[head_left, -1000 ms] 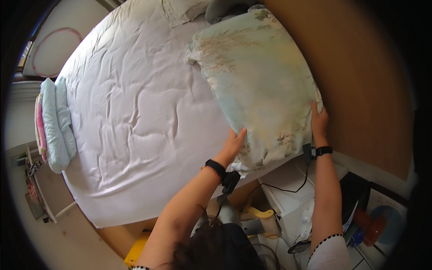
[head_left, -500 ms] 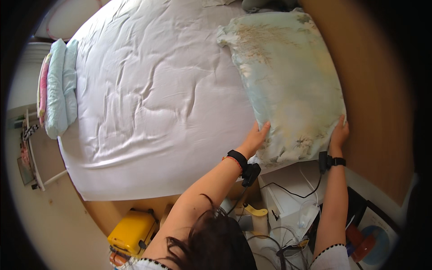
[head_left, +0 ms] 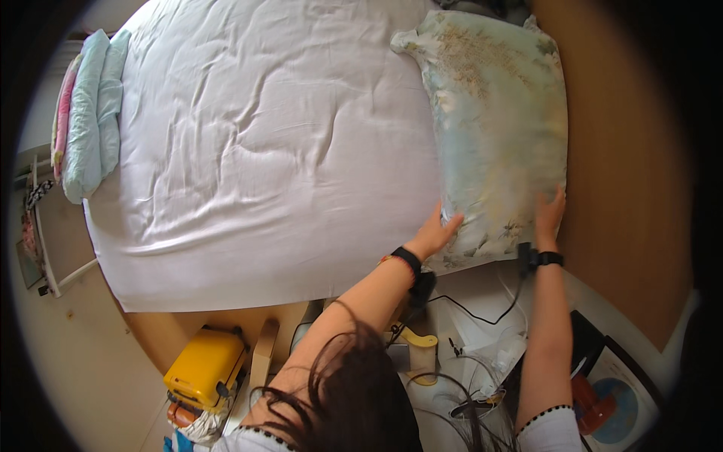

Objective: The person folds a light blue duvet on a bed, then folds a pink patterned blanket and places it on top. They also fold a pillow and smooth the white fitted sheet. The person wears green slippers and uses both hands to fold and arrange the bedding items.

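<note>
A pale green pillow with a brown and white plant print lies at the right end of the bed. My left hand grips its left edge near the front corner, thumb on top and the other fingers partly hidden at the side. Along the opposite edge my right hand holds the pillow, thumb and forefinger apart on the cloth and the rest of the fingers out of sight. Each wrist wears a black band with a small box.
A white wrinkled sheet covers the bed. Folded light-blue bedding sits at the left edge. A brown wooden panel runs along the right. Below the bed are a yellow case, cables and a yellow-handled object.
My right hand has shifted inward onto the pillow, and the pillow looks narrower between my hands. My left hand has moved slightly right with its edge. The whole view has also shifted a little.
</note>
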A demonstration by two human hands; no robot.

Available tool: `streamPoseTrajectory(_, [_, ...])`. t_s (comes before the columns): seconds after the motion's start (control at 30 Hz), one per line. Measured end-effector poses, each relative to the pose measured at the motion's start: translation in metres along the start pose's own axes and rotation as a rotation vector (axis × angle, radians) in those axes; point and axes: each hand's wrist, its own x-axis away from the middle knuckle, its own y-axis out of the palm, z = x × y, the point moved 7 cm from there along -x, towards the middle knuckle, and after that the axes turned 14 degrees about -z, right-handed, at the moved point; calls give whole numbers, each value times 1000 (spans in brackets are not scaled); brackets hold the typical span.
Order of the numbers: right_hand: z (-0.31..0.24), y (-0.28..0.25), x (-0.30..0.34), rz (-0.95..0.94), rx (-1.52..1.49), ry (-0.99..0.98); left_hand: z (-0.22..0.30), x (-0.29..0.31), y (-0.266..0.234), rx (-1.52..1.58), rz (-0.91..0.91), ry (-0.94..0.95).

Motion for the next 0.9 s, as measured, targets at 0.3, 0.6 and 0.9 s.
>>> streamPoseTrajectory(0.3, [-319, 139, 216, -690, -489, -676, -179, 224, -21, -368, -635, -487])
streamPoseTrajectory(0.6, [-311, 243, 228, -543, -544, -253, -219, 366, -101, 278, -133, -690])
streamPoseTrajectory(0.9, [-168, 231, 336, -592, -444, -78, -207, 419, -267, -87, 403, -525])
